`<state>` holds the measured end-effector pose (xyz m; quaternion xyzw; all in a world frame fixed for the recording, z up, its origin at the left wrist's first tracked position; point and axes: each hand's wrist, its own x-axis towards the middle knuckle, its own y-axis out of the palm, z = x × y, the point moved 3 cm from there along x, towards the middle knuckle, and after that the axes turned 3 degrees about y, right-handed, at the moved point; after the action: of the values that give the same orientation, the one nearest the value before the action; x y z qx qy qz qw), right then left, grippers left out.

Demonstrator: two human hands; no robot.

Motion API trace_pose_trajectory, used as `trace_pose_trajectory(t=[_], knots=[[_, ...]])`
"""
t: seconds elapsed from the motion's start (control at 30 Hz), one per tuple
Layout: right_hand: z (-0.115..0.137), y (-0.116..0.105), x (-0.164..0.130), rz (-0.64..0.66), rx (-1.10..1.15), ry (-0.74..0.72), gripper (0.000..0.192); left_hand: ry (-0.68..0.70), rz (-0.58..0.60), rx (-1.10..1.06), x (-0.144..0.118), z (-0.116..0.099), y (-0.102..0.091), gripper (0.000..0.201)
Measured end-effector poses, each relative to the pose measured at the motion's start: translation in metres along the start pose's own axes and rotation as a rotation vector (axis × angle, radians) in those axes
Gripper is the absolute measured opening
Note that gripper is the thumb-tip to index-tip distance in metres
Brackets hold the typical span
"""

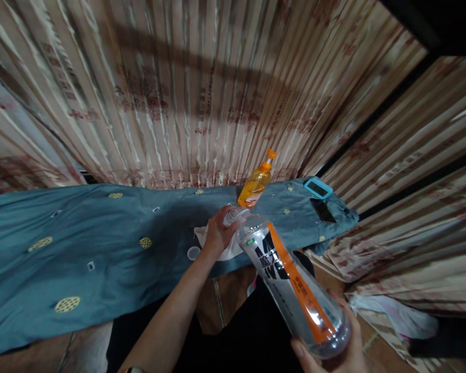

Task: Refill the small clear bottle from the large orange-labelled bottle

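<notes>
A large clear plastic bottle [283, 280] with a silver and orange label lies tilted across both my hands, its neck toward the bed and its base toward me. My left hand [219, 230] is closed around the neck end; its fingers partly hide the mouth. Around the base, my right hand [347, 336] is wrapped from below and the side. Under my left hand a white cloth [232, 250] lies on the blue-green sheet. A small round whitish cap or cup [193, 253] sits just left of my left forearm.
An orange pump bottle [254, 187] stands just beyond the neck. A blue-framed digital clock [318, 188] and a dark phone [323, 210] lie to the right on the patterned sheet [112, 233]. Pleated curtains [171, 93] hang behind, with a dark pole [376, 124] at right.
</notes>
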<state>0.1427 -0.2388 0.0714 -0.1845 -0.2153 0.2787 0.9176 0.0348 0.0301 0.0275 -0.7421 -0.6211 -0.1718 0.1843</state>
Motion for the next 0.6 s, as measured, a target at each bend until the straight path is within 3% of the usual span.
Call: trace_pose_trajectory(t=[0.27,0.5,0.6], knots=[[-0.005,0.000,0.000,0.033,0.113,0.027,0.096,-0.016,0.024,0.009,0.002,0.001,0.000,0.027],[-0.003,-0.005,0.000,0.069,-0.019,-0.061,0.096,0.017,0.029,0.033,0.002,0.003,0.000,0.027],[0.004,-0.003,-0.001,0.076,-0.010,0.006,0.096,0.015,0.033,0.045,0.003,0.003,0.000,0.027]])
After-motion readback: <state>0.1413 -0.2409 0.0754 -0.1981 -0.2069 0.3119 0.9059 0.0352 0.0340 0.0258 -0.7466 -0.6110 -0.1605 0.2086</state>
